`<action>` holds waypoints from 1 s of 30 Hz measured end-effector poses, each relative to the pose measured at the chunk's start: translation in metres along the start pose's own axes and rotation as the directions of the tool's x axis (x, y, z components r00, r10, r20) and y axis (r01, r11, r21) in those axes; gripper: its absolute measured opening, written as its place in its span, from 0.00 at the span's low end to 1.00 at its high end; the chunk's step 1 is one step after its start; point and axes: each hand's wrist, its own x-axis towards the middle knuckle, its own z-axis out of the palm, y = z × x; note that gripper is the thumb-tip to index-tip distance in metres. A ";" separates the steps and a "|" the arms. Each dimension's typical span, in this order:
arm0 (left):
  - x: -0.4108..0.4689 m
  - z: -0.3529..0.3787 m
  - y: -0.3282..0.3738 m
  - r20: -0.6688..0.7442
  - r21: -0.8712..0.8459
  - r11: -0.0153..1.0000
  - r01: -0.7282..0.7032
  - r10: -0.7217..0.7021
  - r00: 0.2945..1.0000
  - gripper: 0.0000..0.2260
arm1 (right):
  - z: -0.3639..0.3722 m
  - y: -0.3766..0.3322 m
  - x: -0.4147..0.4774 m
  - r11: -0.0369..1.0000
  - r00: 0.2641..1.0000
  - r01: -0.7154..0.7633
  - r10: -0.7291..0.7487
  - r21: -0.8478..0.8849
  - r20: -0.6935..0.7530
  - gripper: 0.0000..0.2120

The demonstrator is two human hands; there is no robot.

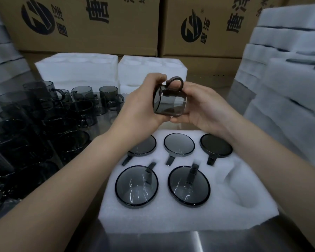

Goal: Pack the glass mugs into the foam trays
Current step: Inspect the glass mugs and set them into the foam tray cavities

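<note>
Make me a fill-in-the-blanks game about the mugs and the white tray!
1. The foam tray already has ____ packed mugs.
2. Its empty slot is in the near row, on the ____ side.
3. The left hand and right hand hold a mug on its side, handle pointing ____.
4. The loose mugs stand to the ____ of the tray.
Missing words: five, right, up, left.
</note>
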 end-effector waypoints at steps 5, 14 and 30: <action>-0.002 0.001 0.006 0.036 0.149 0.988 -0.035 0.030 0.999 0.27 | 0.000 0.000 0.000 0.999 0.994 -0.007 0.002 -0.043 -0.108 0.06; -0.004 -0.001 0.005 0.001 0.119 0.988 0.096 -0.097 0.995 0.22 | -0.001 0.001 0.002 0.987 0.993 0.071 -0.084 -0.145 -0.087 0.13; 0.004 -0.023 0.025 0.466 0.421 0.869 0.261 -0.453 0.760 0.45 | 0.008 -0.016 -0.011 0.852 0.938 0.141 -0.278 -0.504 -0.207 0.06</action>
